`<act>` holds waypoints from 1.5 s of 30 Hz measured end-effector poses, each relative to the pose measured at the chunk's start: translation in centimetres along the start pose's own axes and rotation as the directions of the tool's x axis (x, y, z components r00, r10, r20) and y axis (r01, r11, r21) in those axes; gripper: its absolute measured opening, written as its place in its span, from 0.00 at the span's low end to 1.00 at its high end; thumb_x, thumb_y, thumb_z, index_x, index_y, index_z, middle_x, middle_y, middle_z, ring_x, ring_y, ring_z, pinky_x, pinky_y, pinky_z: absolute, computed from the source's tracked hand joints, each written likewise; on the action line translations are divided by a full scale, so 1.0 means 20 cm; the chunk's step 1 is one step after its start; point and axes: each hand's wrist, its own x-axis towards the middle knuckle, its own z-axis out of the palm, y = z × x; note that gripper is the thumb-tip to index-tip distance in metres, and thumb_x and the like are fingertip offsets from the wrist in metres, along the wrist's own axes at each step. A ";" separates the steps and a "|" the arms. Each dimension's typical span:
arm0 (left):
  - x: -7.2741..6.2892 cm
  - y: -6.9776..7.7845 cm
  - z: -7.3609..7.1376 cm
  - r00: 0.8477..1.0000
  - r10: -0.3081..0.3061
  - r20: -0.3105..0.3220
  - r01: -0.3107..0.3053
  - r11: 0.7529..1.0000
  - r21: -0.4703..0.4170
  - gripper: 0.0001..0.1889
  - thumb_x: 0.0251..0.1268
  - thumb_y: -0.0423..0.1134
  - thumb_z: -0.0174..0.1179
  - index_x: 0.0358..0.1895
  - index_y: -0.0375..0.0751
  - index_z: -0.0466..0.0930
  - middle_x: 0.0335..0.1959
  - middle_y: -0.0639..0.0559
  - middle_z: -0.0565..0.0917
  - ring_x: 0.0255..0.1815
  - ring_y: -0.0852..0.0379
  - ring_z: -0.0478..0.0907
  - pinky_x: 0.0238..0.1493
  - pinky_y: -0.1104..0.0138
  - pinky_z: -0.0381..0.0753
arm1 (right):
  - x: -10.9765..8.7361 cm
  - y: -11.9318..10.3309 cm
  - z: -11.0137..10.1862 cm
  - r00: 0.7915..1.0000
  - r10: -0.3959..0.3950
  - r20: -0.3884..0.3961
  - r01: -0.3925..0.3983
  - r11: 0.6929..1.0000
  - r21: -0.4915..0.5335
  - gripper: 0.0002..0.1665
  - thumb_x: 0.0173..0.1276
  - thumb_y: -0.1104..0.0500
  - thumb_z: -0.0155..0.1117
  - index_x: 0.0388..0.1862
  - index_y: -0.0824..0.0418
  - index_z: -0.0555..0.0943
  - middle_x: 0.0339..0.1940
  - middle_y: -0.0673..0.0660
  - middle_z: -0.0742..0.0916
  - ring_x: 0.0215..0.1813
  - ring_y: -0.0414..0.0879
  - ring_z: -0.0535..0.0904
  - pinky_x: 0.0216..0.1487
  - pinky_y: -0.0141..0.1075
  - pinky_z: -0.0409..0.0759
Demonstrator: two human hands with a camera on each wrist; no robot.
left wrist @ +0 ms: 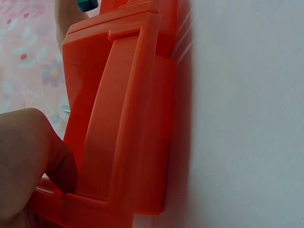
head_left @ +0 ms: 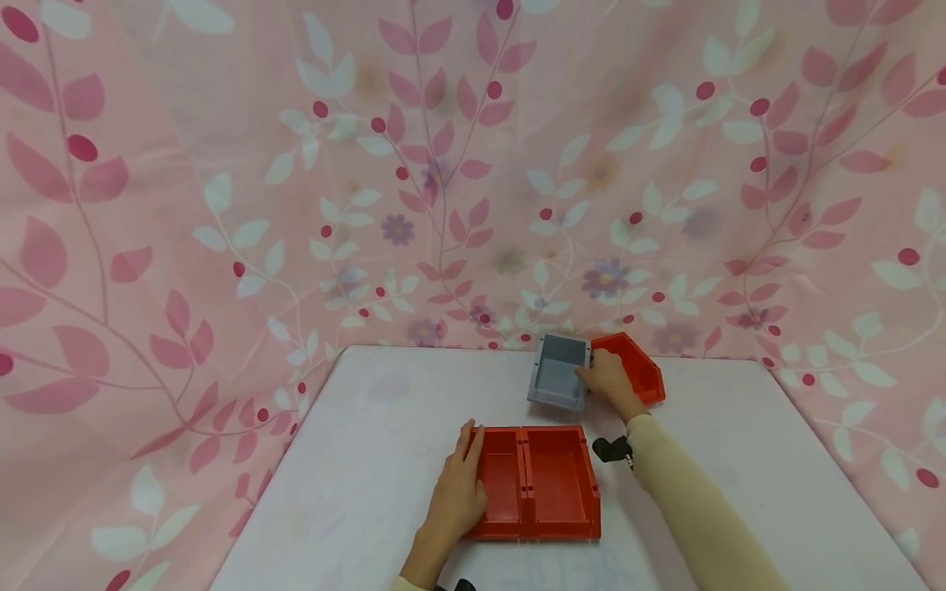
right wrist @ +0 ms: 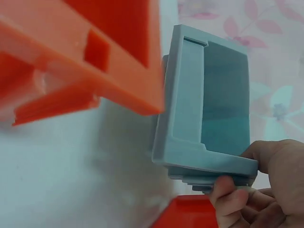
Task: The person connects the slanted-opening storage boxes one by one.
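Two red plastic storage bins (head_left: pixel 558 476) stand side by side near the front of the table. My left hand (head_left: pixel 456 492) holds the left bin by its outer side wall, the thumb inside and the fingers along the outside. Farther back, my right hand (head_left: pixel 609 379) pinches the right side wall of a grey storage bin (head_left: pixel 562 369). In the right wrist view, the thumb is inside the grey bin (right wrist: pixel 187 95) and the fingers are curled under its rim. Just right of it, another red bin (head_left: pixel 639 369) lies turned at an angle, partly hidden by the right hand.
The white table (head_left: pixel 369 460) ends at the back against a pink floral cloth (head_left: pixel 458 205), which also hangs at both sides. A black wrist camera (head_left: pixel 612 449) juts from the right wrist close to the joined red bins.
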 end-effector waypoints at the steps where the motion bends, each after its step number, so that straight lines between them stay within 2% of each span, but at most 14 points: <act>1: 0.00 0.00 0.00 1.000 -0.003 0.001 0.003 1.000 0.000 0.44 0.59 0.21 0.60 0.82 0.39 0.60 0.84 0.46 0.54 0.63 0.39 0.75 0.53 0.49 0.85 | -0.01 -0.01 -0.02 1.000 -0.005 -0.005 0.005 1.000 -0.002 0.18 0.74 0.60 0.64 0.51 0.76 0.79 0.34 0.65 0.85 0.29 0.55 0.80 0.28 0.40 0.82; 9: 0.00 0.00 0.00 1.000 -0.015 0.002 0.015 1.000 -0.007 0.45 0.59 0.22 0.61 0.82 0.42 0.60 0.84 0.48 0.54 0.63 0.41 0.75 0.53 0.50 0.84 | -0.07 -0.07 -0.14 0.996 -0.071 -0.062 0.068 0.996 -0.053 0.17 0.73 0.57 0.63 0.45 0.74 0.78 0.28 0.62 0.82 0.29 0.54 0.78 0.28 0.40 0.76; 15: 0.00 -0.01 0.01 1.000 -0.020 -0.004 0.020 1.000 -0.011 0.43 0.60 0.24 0.61 0.82 0.43 0.60 0.84 0.47 0.55 0.61 0.42 0.76 0.55 0.49 0.84 | -0.14 -0.10 -0.20 0.986 -0.141 -0.085 0.137 0.989 -0.048 0.14 0.72 0.57 0.64 0.38 0.70 0.78 0.15 0.53 0.69 0.18 0.48 0.68 0.22 0.37 0.67; 18: 0.00 -0.01 0.00 1.000 -0.019 -0.016 0.018 1.000 -0.017 0.42 0.61 0.24 0.60 0.82 0.42 0.61 0.84 0.47 0.56 0.60 0.42 0.76 0.54 0.49 0.84 | -0.18 -0.11 -0.22 0.982 -0.168 -0.088 0.162 0.985 -0.066 0.15 0.72 0.58 0.64 0.39 0.71 0.77 0.14 0.51 0.65 0.17 0.45 0.62 0.21 0.37 0.63; 23: 0.00 -0.01 0.00 1.000 -0.004 -0.025 0.003 1.000 -0.013 0.41 0.62 0.25 0.59 0.82 0.41 0.61 0.83 0.46 0.57 0.58 0.43 0.77 0.52 0.50 0.84 | -0.27 -0.13 -0.25 0.973 -0.209 -0.098 0.200 0.975 -0.098 0.13 0.70 0.58 0.65 0.37 0.69 0.76 0.15 0.52 0.65 0.17 0.45 0.60 0.21 0.38 0.61; 28: 0.00 -0.01 0.01 0.999 0.006 -0.035 -0.007 1.000 -0.011 0.42 0.61 0.24 0.58 0.82 0.41 0.61 0.83 0.46 0.57 0.55 0.44 0.78 0.49 0.52 0.85 | -0.33 -0.14 -0.29 0.955 -0.276 -0.107 0.266 0.959 -0.098 0.14 0.70 0.60 0.66 0.42 0.72 0.78 0.15 0.52 0.67 0.17 0.46 0.62 0.21 0.38 0.63; 33: 0.01 -0.01 0.01 0.999 0.013 -0.040 -0.013 1.000 -0.015 0.43 0.59 0.20 0.56 0.82 0.40 0.61 0.83 0.47 0.56 0.57 0.43 0.78 0.50 0.52 0.84 | -0.39 -0.15 -0.33 0.948 -0.299 -0.108 0.289 0.952 -0.097 0.14 0.69 0.63 0.66 0.45 0.74 0.79 0.15 0.52 0.67 0.18 0.46 0.64 0.20 0.38 0.65; 38: 0.01 -0.02 -0.01 0.999 0.002 -0.039 -0.002 1.000 -0.007 0.44 0.56 0.19 0.57 0.81 0.40 0.62 0.83 0.47 0.57 0.55 0.42 0.78 0.49 0.53 0.85 | -0.46 -0.14 -0.34 0.957 -0.280 -0.076 0.274 0.958 -0.080 0.15 0.70 0.64 0.66 0.48 0.76 0.79 0.16 0.53 0.71 0.17 0.46 0.71 0.19 0.38 0.76; 42: 0.02 -0.06 -0.03 0.999 -0.023 -0.043 0.023 1.000 -0.007 0.44 0.56 0.19 0.59 0.81 0.41 0.63 0.83 0.48 0.57 0.56 0.42 0.78 0.49 0.53 0.86 | -0.51 -0.12 -0.35 0.964 -0.259 -0.062 0.254 0.964 -0.076 0.14 0.70 0.63 0.66 0.47 0.74 0.79 0.15 0.53 0.72 0.16 0.46 0.72 0.19 0.38 0.78; 45: 0.03 -0.09 -0.04 0.999 -0.019 -0.048 0.019 1.000 0.006 0.44 0.57 0.19 0.59 0.81 0.42 0.62 0.83 0.48 0.57 0.55 0.42 0.78 0.50 0.53 0.86 | -0.55 -0.11 -0.36 0.967 -0.247 -0.059 0.241 0.967 -0.087 0.13 0.70 0.64 0.67 0.45 0.73 0.79 0.15 0.53 0.71 0.16 0.46 0.72 0.19 0.38 0.79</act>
